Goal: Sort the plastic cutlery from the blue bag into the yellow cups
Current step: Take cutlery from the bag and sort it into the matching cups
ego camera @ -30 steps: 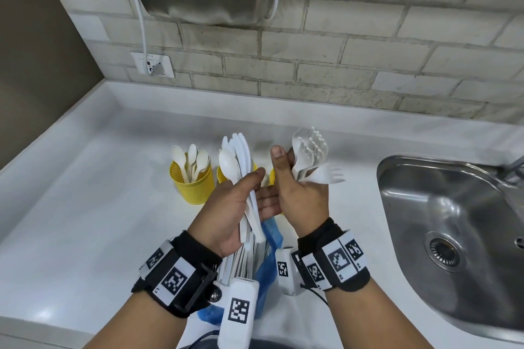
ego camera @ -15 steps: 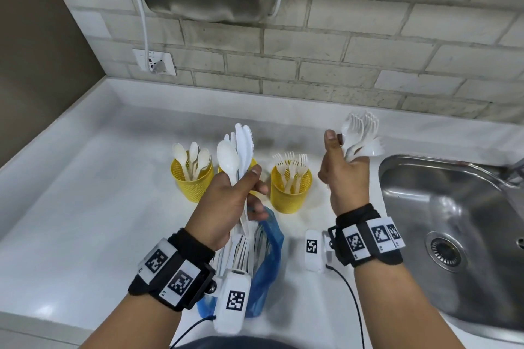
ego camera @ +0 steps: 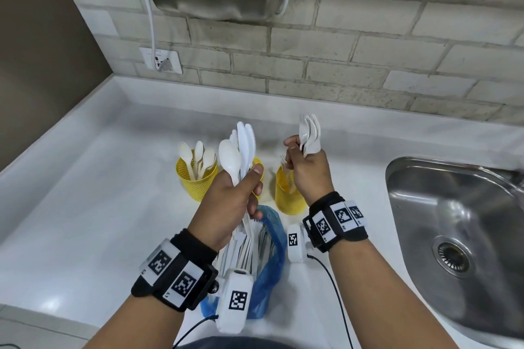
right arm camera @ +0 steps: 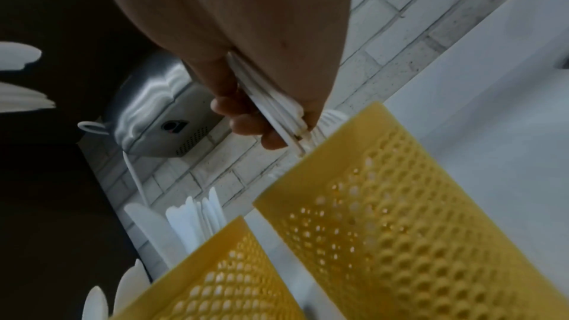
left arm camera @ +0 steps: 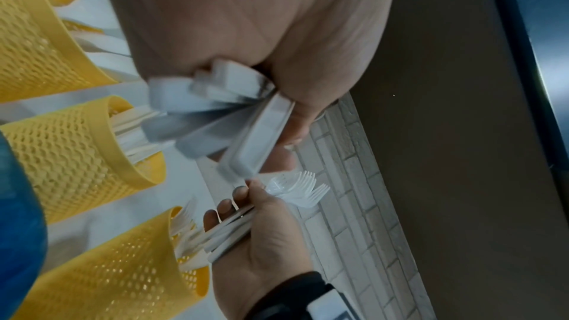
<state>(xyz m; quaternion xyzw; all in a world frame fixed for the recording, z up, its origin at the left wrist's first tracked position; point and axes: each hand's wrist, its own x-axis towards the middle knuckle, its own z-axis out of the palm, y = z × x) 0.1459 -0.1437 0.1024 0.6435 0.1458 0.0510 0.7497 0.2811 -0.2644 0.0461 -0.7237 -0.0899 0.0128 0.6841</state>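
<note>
Right hand (ego camera: pixel 307 176) is gripping a small bunch of white forks (ego camera: pixel 310 133), fingers curled tight round the handles, tines up, and is hovering right over the right yellow cup (ego camera: pixel 286 198), which is already holding forks. Left hand (ego camera: pixel 226 207) is clamping a mixed bundle (ego camera: pixel 241 150) of knives plus one spoon, handles trailing down toward the blue bag (ego camera: pixel 272 258) lying on the bench (ego camera: pixel 85 221).

Risks, as judgement:
- Fork handles are splaying in the right grip, seen from the left wrist; one could be catching the cup rim or the forks already inside and skidding out onto the bench.
- The cup is light mesh plastic; a sideways knock from the bunch could be tipping it toward the sink (ego camera: pixel 453 221).
- The left bundle is fanning out at the handle ends; a loose piece may be slipping back into the bag or onto the bench.
- The spoon is riding with the knives, so it could be landing in the wrong cup.

Hard to see:
- The middle cup (ego camera: pixel 259 167) is mostly hiding behind the left hand; it is probably holding knives, going by the right wrist view.
- Whether the fork handles are touching the rim yet cannot be told; the right wrist view is blurring there.
- The left cup (ego camera: pixel 195 181) is showing spoons.
- The bag's remaining contents are partly covered by the wrist camera.
</note>
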